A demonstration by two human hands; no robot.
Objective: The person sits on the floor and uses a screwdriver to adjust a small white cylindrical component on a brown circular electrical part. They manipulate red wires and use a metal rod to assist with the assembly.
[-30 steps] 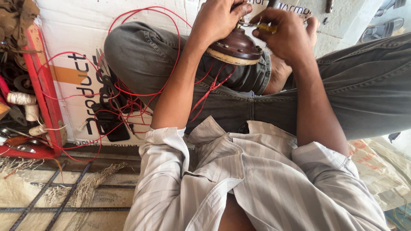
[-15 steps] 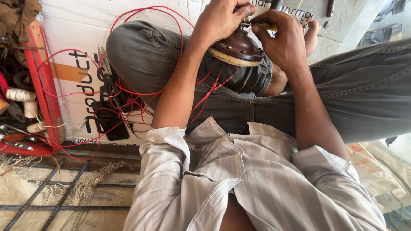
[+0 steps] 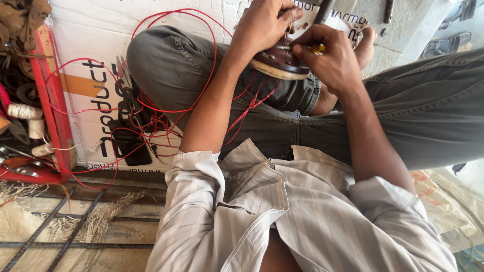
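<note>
The left hand (image 3: 264, 25) grips a brown round motor part (image 3: 280, 63), likely heavy and stiff; the right hand (image 3: 330, 60) has its fingers clamped on a yellow-handled tool (image 3: 316, 49); the red wires (image 3: 166, 108) look limp.

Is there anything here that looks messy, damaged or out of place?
Yes. The red wire is not coiled: it sprawls in loose, tangled loops from the round brown part in both hands, over the knee and across the white sheet to the red tray. Nothing looks broken or spilled.
</note>
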